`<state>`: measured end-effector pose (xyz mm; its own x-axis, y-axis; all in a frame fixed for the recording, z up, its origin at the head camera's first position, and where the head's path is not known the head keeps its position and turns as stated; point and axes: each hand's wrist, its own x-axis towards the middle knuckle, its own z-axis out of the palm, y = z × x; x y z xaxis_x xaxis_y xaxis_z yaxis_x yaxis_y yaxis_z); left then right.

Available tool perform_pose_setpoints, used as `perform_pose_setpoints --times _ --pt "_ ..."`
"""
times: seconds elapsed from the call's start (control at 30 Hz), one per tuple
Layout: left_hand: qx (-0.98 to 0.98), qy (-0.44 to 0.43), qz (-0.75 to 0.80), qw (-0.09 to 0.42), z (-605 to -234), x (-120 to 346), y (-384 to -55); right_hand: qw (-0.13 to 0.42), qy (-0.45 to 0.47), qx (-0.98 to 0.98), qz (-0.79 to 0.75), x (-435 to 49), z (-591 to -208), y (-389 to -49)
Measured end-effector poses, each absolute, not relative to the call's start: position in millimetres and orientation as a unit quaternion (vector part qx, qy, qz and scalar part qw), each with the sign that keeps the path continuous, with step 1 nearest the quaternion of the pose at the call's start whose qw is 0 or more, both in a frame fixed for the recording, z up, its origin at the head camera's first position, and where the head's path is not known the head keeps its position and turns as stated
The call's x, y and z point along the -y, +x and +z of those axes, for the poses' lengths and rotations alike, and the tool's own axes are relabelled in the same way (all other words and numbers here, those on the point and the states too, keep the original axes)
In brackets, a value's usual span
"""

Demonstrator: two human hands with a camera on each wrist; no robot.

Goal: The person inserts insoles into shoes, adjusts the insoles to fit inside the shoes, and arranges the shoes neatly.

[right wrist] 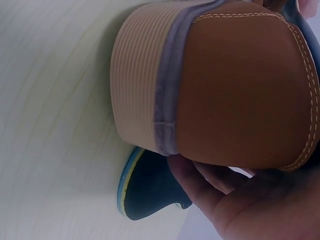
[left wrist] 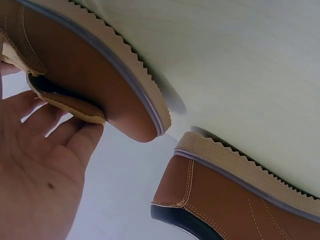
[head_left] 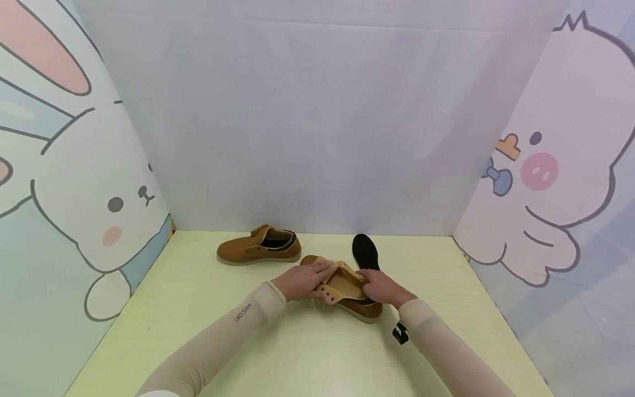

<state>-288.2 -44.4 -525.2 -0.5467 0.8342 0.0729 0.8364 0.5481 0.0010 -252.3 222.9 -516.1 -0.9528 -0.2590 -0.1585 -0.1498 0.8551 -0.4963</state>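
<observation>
A brown leather shoe (head_left: 361,311) stands on its sole between the two hands, toe pointing to the far left, its tan lining and eyelet flaps spread wide. My left hand (head_left: 301,281) grips the opened upper near the toe; in the left wrist view its fingers lie along the edge of the folded tan flap (left wrist: 75,107). At the heel end, my right hand (head_left: 383,286) holds the far side of the collar. Its fingers come up against the shoe's side just above the sole, beside the brown heel (right wrist: 235,90) in the right wrist view. The shoe's inside is partly covered by the hands.
Another brown shoe (head_left: 243,251) sits at the back left, its heel near the held shoe's toe. A black insole (head_left: 365,251) with a blue and yellow edge lies behind the right hand. Cartoon-printed side panels and a plain back panel (head_left: 317,121) enclose the pale yellow table (head_left: 278,364).
</observation>
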Motion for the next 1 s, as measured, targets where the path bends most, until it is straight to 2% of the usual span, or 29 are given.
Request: perform_pose_setpoints --times 0.33,0.57,1.0 --pt "0.885 -0.463 -0.004 0.048 -524.7 43.4 -285.3 0.11 -0.123 -0.954 -0.251 -222.5 -511.9 -253.1" --pt "0.891 -0.453 -0.009 0.027 -521.5 43.3 -285.5 0.123 -0.13 -0.949 -0.258 -225.3 -505.4 -254.6" --pt "0.9 -0.434 -0.041 0.0 -526.0 42.9 -289.7 0.041 -0.135 -0.936 -0.322 -227.3 -496.2 -263.2"
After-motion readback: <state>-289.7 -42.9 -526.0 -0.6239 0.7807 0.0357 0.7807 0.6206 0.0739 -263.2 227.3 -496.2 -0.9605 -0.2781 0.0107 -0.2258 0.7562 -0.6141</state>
